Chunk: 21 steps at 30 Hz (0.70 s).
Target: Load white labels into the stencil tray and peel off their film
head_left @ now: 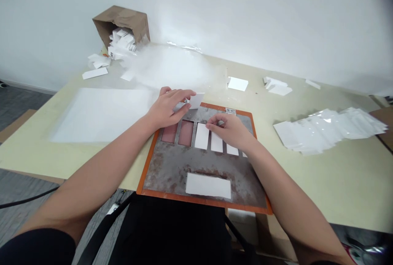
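My left hand (172,107) is closed on a small white card (197,100), gripped between thumb and fingers above the top edge of a grey metal plate (166,166) with an orange rim. My right hand (229,127) is closed in a pinch at the upper right corner of a white card (202,137) lying in one of the plate's rectangular slots. Slots to its right hold more white cards (216,143), partly hidden under my right hand. Two slots on the left show a reddish-brown bottom (186,133). A longer white strip (208,185) lies across the plate's lower part.
A tipped brown cardboard box (129,17) spills white cards (122,41) at the back left. White sheets (101,113) lie left of the plate. At right are overlapping clear-bagged white cards (328,130); small white cards (238,84) sit behind. A wall borders the table (294,187).
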Each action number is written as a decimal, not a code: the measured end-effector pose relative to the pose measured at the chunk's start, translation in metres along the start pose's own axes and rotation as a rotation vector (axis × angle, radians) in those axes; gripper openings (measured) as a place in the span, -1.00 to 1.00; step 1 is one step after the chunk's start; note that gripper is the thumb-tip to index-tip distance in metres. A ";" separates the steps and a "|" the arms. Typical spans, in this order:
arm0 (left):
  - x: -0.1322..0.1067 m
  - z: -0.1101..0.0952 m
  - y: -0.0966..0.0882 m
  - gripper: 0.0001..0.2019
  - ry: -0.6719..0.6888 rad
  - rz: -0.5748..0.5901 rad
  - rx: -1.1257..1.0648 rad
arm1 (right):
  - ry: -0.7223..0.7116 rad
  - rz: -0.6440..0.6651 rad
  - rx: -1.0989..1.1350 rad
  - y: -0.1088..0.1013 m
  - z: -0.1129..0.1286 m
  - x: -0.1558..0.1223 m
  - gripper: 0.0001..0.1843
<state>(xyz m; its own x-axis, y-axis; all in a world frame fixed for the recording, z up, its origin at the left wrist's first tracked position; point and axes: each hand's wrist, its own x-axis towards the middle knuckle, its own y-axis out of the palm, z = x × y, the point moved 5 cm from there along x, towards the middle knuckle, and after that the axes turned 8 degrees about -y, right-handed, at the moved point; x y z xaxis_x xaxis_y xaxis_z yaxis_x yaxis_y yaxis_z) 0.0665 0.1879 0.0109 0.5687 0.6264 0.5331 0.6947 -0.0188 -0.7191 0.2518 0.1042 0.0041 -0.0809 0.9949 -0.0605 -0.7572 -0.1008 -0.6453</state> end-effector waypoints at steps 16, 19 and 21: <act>0.000 0.000 0.001 -0.72 0.008 -0.013 -0.011 | -0.018 -0.033 -0.082 0.002 0.004 0.000 -0.87; 0.000 0.000 0.000 -0.72 0.012 -0.015 -0.014 | -0.032 -0.040 -0.101 0.002 0.003 0.000 -0.87; 0.000 0.000 0.000 -0.72 0.017 -0.018 -0.016 | -0.038 -0.046 -0.116 0.002 0.002 0.000 -0.88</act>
<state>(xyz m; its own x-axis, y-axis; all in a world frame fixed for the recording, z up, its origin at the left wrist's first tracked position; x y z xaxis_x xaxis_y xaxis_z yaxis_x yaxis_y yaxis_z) 0.0667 0.1880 0.0108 0.5637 0.6133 0.5533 0.7116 -0.0205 -0.7023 0.2487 0.1041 0.0040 -0.0743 0.9972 -0.0012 -0.6808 -0.0516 -0.7307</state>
